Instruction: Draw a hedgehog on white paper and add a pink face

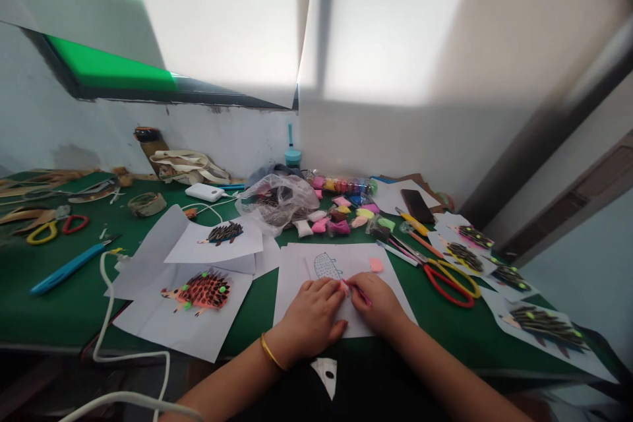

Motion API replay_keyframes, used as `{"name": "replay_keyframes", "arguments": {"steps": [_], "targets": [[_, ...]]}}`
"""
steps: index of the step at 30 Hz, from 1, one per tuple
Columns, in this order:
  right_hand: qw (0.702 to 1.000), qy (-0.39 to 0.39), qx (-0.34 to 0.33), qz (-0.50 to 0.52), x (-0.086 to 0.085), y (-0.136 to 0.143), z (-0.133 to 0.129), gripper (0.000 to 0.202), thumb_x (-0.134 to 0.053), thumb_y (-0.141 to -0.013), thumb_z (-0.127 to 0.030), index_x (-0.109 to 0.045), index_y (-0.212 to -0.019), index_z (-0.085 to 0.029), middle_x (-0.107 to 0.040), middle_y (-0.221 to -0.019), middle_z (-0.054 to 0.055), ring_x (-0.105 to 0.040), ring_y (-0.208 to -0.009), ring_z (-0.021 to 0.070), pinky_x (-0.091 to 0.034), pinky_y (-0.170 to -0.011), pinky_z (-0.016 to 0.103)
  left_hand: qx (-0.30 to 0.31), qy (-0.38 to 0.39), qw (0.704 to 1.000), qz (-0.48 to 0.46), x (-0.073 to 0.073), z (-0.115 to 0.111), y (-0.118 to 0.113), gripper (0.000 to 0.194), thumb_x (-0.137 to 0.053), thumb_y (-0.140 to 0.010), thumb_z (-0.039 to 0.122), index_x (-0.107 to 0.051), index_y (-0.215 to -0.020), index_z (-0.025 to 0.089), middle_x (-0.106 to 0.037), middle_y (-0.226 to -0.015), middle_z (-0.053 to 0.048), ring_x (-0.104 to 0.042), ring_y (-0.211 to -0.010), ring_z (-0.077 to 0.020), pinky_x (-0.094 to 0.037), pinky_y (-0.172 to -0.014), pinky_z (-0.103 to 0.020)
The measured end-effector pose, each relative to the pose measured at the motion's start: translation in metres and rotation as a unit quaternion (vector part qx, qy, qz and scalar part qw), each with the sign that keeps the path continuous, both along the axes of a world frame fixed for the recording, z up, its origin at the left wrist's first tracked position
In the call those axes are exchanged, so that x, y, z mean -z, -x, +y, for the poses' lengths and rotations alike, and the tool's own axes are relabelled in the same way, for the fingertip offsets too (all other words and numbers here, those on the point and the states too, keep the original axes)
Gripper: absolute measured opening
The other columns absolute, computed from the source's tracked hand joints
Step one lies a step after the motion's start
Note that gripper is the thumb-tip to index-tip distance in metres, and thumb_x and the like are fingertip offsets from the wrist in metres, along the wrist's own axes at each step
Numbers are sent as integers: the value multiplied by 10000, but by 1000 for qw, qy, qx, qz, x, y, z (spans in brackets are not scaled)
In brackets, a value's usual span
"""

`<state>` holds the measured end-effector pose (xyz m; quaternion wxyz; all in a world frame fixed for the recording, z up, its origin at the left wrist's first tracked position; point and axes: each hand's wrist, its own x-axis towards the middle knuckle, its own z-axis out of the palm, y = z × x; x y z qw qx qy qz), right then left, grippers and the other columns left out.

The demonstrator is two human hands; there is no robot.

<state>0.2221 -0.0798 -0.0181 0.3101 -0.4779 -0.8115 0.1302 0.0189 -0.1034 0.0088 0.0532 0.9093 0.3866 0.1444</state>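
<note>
Apparently much remains: our drawing (325,265) on the paper (291,270) is mostly bare, pink clay (344,286) beside it; our right hand (376,301) grips a pink tool (364,297), while we can't tell whether our left hand (314,310) holds anything.

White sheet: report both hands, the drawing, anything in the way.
Left hand resting on white sheet. Right hand gripping thin pink tool. Drawing's near edge seems hidden by left hand. Scissors right of sheet, not on it.
</note>
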Motion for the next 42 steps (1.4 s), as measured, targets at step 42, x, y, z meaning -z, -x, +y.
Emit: {"name": "replay_keyframes", "arguments": {"steps": [42], "targets": [[995, 62, 76, -9, -9, -2, 0, 252, -461, -874, -240, -686, -986, -216, -720, -983, 44, -631, -908, 202, -435, -806, 306, -10, 32, 999, 5, -5, 5, -4, 644, -629, -766, 443, -456, -1351, 238, -504, -1423, -78, -316, -1383, -335, -347, -1048, -510]]}}
